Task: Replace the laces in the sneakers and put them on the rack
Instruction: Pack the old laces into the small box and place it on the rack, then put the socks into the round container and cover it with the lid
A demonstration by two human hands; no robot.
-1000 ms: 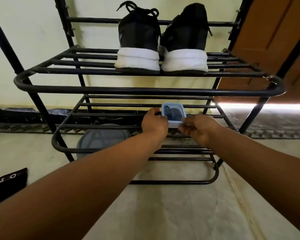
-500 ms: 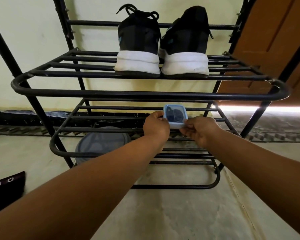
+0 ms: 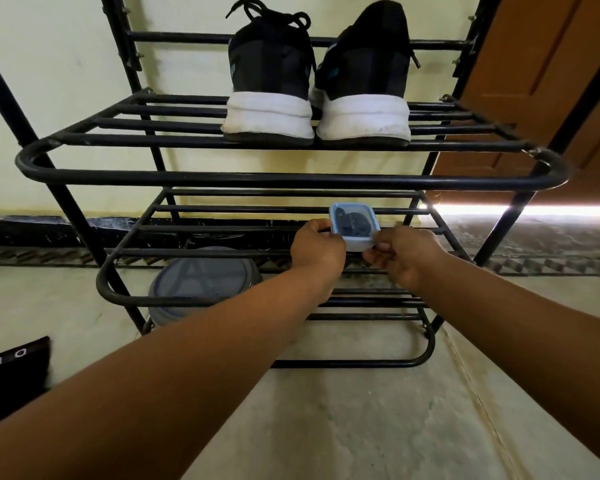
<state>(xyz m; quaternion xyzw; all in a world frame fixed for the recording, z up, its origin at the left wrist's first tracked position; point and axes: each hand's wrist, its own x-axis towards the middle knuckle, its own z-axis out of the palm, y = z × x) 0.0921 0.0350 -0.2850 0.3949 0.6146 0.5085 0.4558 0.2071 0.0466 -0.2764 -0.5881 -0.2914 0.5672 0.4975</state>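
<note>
On the rack (image 3: 291, 180) shelf, both hands (image 3: 317, 249) (image 3: 407, 254) pinch a small box (image 3: 352, 226).

Two bare forearms, extended forward, converging. Left hand (image 3: 317, 245): fingers curled, gripping a small box (image 3: 352, 226) at its left side. Right hand (image 3: 404, 252): fingertips pinching its right lower edge.

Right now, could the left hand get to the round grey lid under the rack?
Probably yes. The grey lid sits low, left of the left hand, open from the front. But that hand grips the small blue box, so it must let go first.
</note>
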